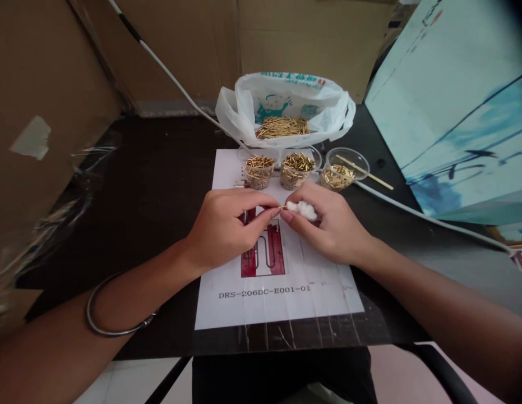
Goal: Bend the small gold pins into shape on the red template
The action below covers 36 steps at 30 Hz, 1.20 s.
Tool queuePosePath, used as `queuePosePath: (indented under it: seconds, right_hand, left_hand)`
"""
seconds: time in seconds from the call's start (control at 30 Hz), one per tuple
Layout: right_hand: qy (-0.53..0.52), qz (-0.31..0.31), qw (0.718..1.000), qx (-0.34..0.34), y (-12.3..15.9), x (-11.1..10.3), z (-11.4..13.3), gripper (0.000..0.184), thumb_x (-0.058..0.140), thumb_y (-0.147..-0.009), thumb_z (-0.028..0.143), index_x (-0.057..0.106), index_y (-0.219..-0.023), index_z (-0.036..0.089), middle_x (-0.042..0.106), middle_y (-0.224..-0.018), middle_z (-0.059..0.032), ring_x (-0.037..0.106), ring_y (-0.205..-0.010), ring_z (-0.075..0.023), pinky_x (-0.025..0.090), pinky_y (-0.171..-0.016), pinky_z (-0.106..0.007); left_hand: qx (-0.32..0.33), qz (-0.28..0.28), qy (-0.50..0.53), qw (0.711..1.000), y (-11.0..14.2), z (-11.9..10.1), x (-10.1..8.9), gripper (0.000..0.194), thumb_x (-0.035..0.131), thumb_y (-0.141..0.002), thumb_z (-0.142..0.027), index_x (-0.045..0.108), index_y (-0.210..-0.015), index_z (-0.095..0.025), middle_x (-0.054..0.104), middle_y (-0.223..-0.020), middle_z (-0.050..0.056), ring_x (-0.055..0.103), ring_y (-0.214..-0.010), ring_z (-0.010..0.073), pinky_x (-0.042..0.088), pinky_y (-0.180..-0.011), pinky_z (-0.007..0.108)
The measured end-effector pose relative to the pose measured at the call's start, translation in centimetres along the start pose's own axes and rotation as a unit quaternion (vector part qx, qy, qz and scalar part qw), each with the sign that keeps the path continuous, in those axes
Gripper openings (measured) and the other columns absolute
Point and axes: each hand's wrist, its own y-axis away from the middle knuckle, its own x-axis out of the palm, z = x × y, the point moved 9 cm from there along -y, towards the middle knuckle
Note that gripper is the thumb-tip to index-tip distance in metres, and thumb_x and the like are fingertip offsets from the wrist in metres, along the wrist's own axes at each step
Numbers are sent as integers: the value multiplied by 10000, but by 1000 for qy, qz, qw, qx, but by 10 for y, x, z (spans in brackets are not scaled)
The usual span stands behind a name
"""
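My left hand pinches a tiny brass-coloured pin between thumb and forefinger. A tuft of white cotton sits in my right hand, held between the thumb and curled fingers. The fingertips of both hands almost meet at the pin, whose far end lies by the right thumb and the cotton. Whether the right fingers also grip the pin cannot be made out. Beneath both hands lies a white printed sheet with a red and white picture. Just beyond them stand three clear plastic cups of small brass pieces.
A white plastic bag holding many brass pins stands behind the cups. A thin wooden stick leans out of the right cup. A white cable crosses the dark table. Cardboard walls enclose the back and left.
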Motion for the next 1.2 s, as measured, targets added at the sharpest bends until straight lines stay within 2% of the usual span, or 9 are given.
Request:
queuePosePath:
  seconds: [0.2, 0.33, 0.6, 1.0, 1.2]
  right_hand:
    - [-10, -64, 997, -36, -1, -17, 4, 67, 633, -811, 223, 629, -873, 197, 640, -838, -23, 579, -779, -156, 433, -732, -304]
    - [-7, -76, 996, -41, 1, -18, 6, 47, 640, -794, 171, 655, -824, 204, 627, -752, -3, 576, -715, -140, 431, -671, -287]
    - [-34, -68, 997, -15, 1, -16, 3, 35, 629, -831, 213, 660, -815, 211, 665, -776, -3, 607, -719, -141, 460, -673, -292]
    - [-34, -54, 998, -2, 0, -13, 2, 63, 626, -846, 252, 671, -831, 210, 692, -806, -5, 633, -742, -145, 473, -697, -291]
    - [-36, -42, 998, -4, -2, -11, -1, 55, 634, -834, 232, 680, -841, 203, 701, -817, -4, 641, -747, -143, 477, -701, -285]
  left_hand:
    - [2, -8, 11, 1000, 0, 0, -1, 88, 623, -851, -249, 707, -857, -223, 722, -768, -26, 617, -629, 93, 477, -632, 233]
    - [5, -16, -2, 1000, 1, -1, -2, 92, 629, -847, -250, 716, -848, -220, 735, -774, -33, 620, -611, 80, 473, -608, 213]
    - [-9, -26, -3, 1000, 2, 2, -4, 116, 650, -841, -296, 751, -865, -244, 756, -776, -43, 622, -553, 72, 475, -546, 184]
    - [-41, -20, 17, 999, 2, 8, -3, 173, 667, -827, -324, 730, -968, -247, 759, -907, -15, 678, -651, 101, 531, -624, 204]
    - [-42, -7, 41, 998, 1, 8, 0, 199, 679, -818, -306, 713, -998, -229, 754, -874, -18, 684, -684, 95, 535, -651, 184]
